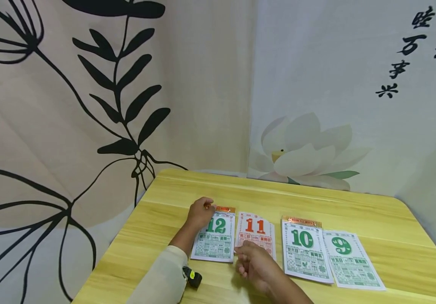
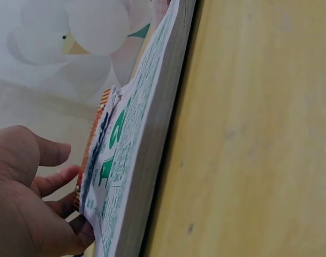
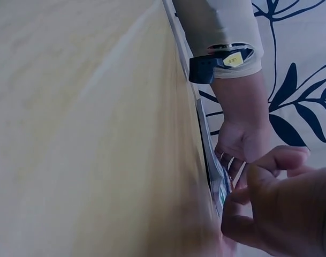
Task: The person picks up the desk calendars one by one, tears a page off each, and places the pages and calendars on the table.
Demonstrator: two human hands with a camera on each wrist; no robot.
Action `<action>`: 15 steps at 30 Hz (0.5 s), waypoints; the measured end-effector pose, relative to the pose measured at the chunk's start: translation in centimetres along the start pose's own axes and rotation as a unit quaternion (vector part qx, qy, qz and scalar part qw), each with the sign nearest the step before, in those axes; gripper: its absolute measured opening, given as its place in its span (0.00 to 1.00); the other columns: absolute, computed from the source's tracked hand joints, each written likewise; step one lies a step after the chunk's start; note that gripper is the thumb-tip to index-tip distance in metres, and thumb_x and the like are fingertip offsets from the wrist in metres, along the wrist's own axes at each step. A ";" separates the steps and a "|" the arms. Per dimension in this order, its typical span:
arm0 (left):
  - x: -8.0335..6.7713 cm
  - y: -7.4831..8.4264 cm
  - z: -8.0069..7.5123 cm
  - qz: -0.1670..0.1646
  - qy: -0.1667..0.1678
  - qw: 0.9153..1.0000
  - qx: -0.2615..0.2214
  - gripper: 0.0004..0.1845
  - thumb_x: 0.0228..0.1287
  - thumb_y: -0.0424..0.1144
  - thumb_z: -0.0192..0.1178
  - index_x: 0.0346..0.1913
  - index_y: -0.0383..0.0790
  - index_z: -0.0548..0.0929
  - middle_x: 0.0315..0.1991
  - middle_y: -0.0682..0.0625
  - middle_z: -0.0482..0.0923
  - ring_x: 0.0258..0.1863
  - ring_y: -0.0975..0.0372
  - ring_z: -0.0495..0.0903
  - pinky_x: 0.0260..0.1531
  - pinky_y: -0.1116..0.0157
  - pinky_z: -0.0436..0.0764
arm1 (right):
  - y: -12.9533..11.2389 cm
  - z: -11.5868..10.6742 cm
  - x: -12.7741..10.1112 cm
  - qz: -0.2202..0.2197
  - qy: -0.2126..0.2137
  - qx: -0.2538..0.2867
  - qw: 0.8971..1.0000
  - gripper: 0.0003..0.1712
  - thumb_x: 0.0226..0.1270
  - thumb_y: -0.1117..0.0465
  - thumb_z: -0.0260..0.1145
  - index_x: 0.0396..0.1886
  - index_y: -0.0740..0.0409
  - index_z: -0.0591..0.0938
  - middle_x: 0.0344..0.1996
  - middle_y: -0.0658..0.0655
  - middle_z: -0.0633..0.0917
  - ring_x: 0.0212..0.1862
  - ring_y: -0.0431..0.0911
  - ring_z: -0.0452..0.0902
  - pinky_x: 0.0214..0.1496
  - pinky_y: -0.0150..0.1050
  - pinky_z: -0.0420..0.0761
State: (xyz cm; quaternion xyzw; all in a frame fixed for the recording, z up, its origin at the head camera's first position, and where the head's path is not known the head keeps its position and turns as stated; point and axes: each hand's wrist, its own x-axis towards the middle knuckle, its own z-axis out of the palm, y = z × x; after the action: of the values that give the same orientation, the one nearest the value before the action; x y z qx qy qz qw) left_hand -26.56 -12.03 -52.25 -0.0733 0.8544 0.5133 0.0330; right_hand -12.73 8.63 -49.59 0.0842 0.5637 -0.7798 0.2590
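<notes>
Curtains fill the upper part of the head view: one with black leaf drawings [image 1: 119, 84] at the upper left, one with a pale lotus flower and black characters [image 1: 305, 147] at the upper right. Below them, across the lower half of the frame, lies one yellow wooden bench [image 1: 355, 211].

Four calendar items lie in a row on the bench near the lower centre. From left to right they show a green 12, a red 11, a green 10 and a green 9. Two of them are thick pads with an orange bound top edge: the pad marked 12 [image 1: 216, 238] and the pad marked 10 [image 1: 304, 249]. The other two are loose sheets: the sheet marked 11 [image 1: 257, 232] lies just beside the 12 pad, and the sheet marked 9 [image 1: 349, 259] lies against the right side of the 10 pad.

Two hands are in view. The left hand [image 1: 200, 213], in a cream sleeve with a small black device at the wrist, rests at the upper left corner of the 12 pad; the left wrist view shows its fingers [image 2: 55, 179] curled round the orange bound edge, gripping it. The right hand [image 1: 256, 264] sits at the lower edge of the 11 sheet, by the lower right corner of the 12 pad. Its fingers [image 3: 280, 160] are curled, thumb and forefinger drawn together at a paper edge, though which sheet they pinch I cannot tell.
</notes>
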 end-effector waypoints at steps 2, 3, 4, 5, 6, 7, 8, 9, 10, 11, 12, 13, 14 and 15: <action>-0.1 0.0 -0.1 0.005 -0.001 1.000 0.002 0.20 0.83 0.44 0.61 0.70 0.40 0.81 0.67 0.40 0.79 0.41 0.55 0.84 0.40 0.63 0.85 | 0.1 -0.1 -0.1 0.001 0.002 0.005 1.000 0.27 0.77 0.62 0.61 0.66 0.69 0.62 0.22 0.43 0.71 0.22 0.35 0.68 0.25 0.25 0.68; -0.1 -0.1 -0.1 0.008 -0.001 1.000 0.002 0.20 0.84 0.43 0.61 0.70 0.40 0.81 0.69 0.40 0.78 0.42 0.55 0.84 0.40 0.62 0.85 | 0.1 -0.1 -0.2 0.001 0.003 0.007 1.000 0.36 0.78 0.61 0.61 0.74 0.71 0.55 0.23 0.43 0.70 0.21 0.35 0.66 0.26 0.24 0.67; -0.1 -0.1 -0.2 0.011 -0.001 1.000 0.004 0.20 0.83 0.43 0.61 0.70 0.40 0.81 0.69 0.40 0.78 0.42 0.55 0.83 0.40 0.62 0.85 | 0.1 -0.1 -0.3 0.003 0.006 0.011 1.000 0.44 0.78 0.60 0.61 0.80 0.72 0.47 0.23 0.44 0.70 0.21 0.34 0.65 0.26 0.24 0.66; -0.1 -0.1 -0.2 0.015 0.000 1.000 0.007 0.20 0.83 0.43 0.62 0.70 0.40 0.81 0.70 0.39 0.77 0.42 0.55 0.83 0.40 0.62 0.85 | 0.1 -0.1 -0.3 0.004 0.009 0.015 1.000 0.47 0.78 0.59 0.61 0.82 0.70 0.44 0.24 0.44 0.69 0.21 0.34 0.63 0.26 0.24 0.65; -0.2 -0.1 -0.3 0.018 0.002 1.000 0.010 0.20 0.83 0.43 0.62 0.70 0.40 0.81 0.71 0.39 0.76 0.42 0.55 0.83 0.40 0.63 0.85 | 0.1 0.0 -0.4 0.007 0.014 0.019 1.000 0.44 0.78 0.59 0.61 0.79 0.69 0.46 0.25 0.44 0.69 0.21 0.34 0.62 0.26 0.24 0.64; -0.2 -0.1 -0.3 0.022 0.004 1.000 0.014 0.21 0.83 0.43 0.62 0.71 0.40 0.81 0.72 0.38 0.75 0.42 0.55 0.82 0.40 0.63 0.85 | 0.1 0.0 -0.6 0.007 0.016 0.024 1.000 0.47 0.78 0.59 0.61 0.81 0.69 0.44 0.26 0.45 0.68 0.21 0.34 0.61 0.26 0.24 0.63; -0.2 -0.1 -0.3 0.022 0.004 1.000 0.014 0.21 0.83 0.43 0.63 0.71 0.40 0.81 0.73 0.38 0.74 0.41 0.55 0.83 0.39 0.62 0.85 | 0.0 0.1 -0.7 0.009 0.017 0.027 0.999 0.42 0.78 0.59 0.61 0.77 0.67 0.48 0.26 0.45 0.68 0.20 0.33 0.60 0.25 0.23 0.62; -0.2 -0.1 -0.3 0.024 0.005 1.000 0.017 0.21 0.83 0.43 0.63 0.71 0.40 0.81 0.74 0.38 0.72 0.42 0.55 0.82 0.39 0.62 0.85 | 0.0 0.1 -0.8 0.011 0.017 0.030 0.999 0.40 0.77 0.60 0.61 0.76 0.65 0.49 0.27 0.45 0.68 0.20 0.33 0.60 0.25 0.23 0.61; -0.2 -0.1 -0.4 0.025 0.006 0.999 0.021 0.22 0.82 0.44 0.63 0.72 0.40 0.80 0.75 0.37 0.71 0.42 0.54 0.82 0.39 0.61 0.85 | 0.0 0.2 -0.9 0.013 0.017 0.032 0.999 0.39 0.77 0.60 0.62 0.75 0.65 0.50 0.27 0.45 0.68 0.20 0.33 0.60 0.25 0.24 0.61; -0.3 -0.1 -0.4 0.028 0.007 0.999 0.024 0.22 0.82 0.44 0.63 0.72 0.40 0.80 0.77 0.37 0.70 0.43 0.53 0.82 0.40 0.60 0.85 | -0.1 0.2 -1.0 0.013 0.016 0.032 0.999 0.39 0.77 0.61 0.62 0.75 0.64 0.51 0.27 0.45 0.68 0.20 0.33 0.59 0.25 0.24 0.61; -0.3 -0.1 -0.5 0.031 0.008 0.999 0.028 0.23 0.82 0.44 0.64 0.72 0.40 0.80 0.78 0.37 0.68 0.44 0.52 0.82 0.42 0.58 0.86 | -0.2 0.2 -1.1 0.012 0.013 0.032 0.999 0.42 0.77 0.61 0.62 0.78 0.66 0.48 0.27 0.45 0.67 0.20 0.34 0.59 0.25 0.24 0.61; -0.4 -0.1 -0.5 0.037 0.009 0.999 0.035 0.23 0.82 0.44 0.64 0.72 0.40 0.80 0.79 0.37 0.67 0.47 0.51 0.82 0.45 0.56 0.86 | -0.3 0.2 -1.2 0.011 0.011 0.030 0.999 0.47 0.77 0.61 0.62 0.82 0.67 0.45 0.27 0.44 0.67 0.21 0.34 0.60 0.26 0.24 0.62; -0.4 -0.1 -0.6 0.043 0.009 0.998 0.044 0.24 0.81 0.44 0.65 0.73 0.40 0.79 0.80 0.37 0.66 0.51 0.49 0.82 0.49 0.53 0.86 | -0.4 0.1 -1.3 0.011 0.011 0.029 0.999 0.48 0.78 0.60 0.62 0.83 0.68 0.45 0.27 0.44 0.67 0.21 0.34 0.60 0.26 0.25 0.62; -0.5 -0.1 -0.6 0.052 0.010 0.997 0.057 0.24 0.81 0.44 0.65 0.73 0.40 0.79 0.81 0.37 0.65 0.56 0.47 0.81 0.54 0.50 0.85 | -0.5 0.0 -1.3 0.008 0.011 0.025 1.000 0.51 0.78 0.60 0.62 0.85 0.68 0.41 0.27 0.44 0.67 0.22 0.35 0.60 0.27 0.25 0.63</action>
State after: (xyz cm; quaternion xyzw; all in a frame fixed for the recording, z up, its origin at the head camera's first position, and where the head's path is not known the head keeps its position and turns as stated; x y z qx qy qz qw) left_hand -26.08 -12.58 -52.01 -0.0320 0.8851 0.4644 0.0017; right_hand -11.82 9.15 -48.64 0.1044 0.5460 -0.7906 0.2567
